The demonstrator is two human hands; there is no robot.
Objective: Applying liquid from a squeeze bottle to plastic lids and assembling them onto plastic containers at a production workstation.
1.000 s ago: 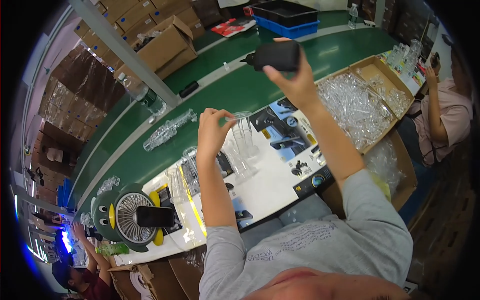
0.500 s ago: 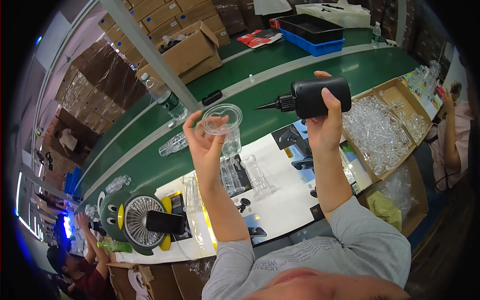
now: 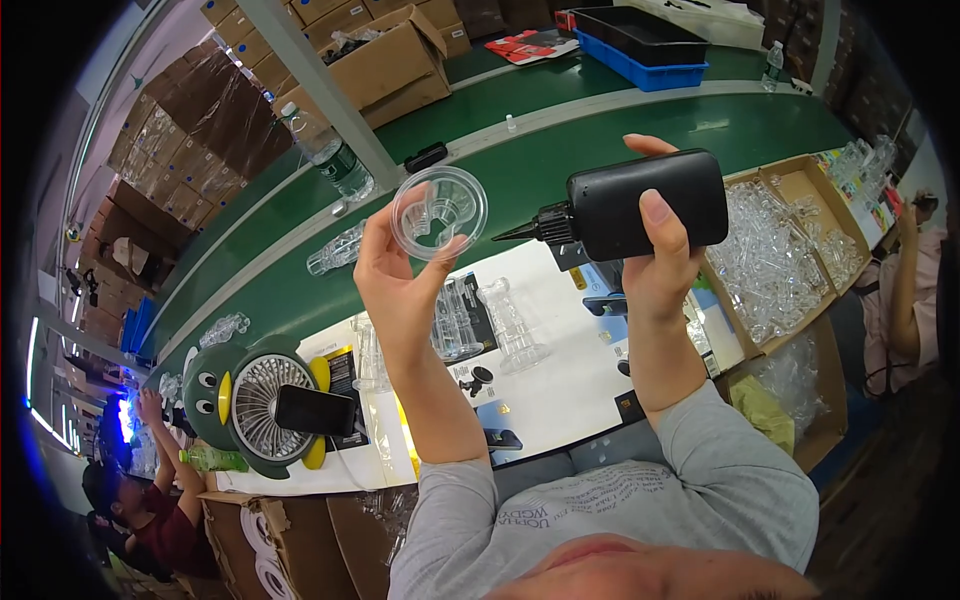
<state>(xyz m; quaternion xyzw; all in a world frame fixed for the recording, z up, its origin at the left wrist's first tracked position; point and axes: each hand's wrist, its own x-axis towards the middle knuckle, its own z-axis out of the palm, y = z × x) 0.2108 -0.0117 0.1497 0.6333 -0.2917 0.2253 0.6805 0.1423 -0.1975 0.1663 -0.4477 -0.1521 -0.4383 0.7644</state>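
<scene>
My left hand is closed around a clear plastic piece with a round flanged rim, tilted so its opening faces me. My right hand grips a black squeeze bottle on its side. The bottle's thin black nozzle points left and stands just short of the clear rim, apart from it. Below my hands, several similar clear plastic pieces stand on the white printed sheet.
A carton of small clear parts lies to the right. On the left are a penguin-shaped fan with a phone against it, and a water bottle. Behind runs a green conveyor belt with blue and black bins. Other people sit at both sides.
The clear piece has tipped, turning its opening toward me. My right hand has brought the black bottle closer, its nozzle now lower and nearer the rim.
</scene>
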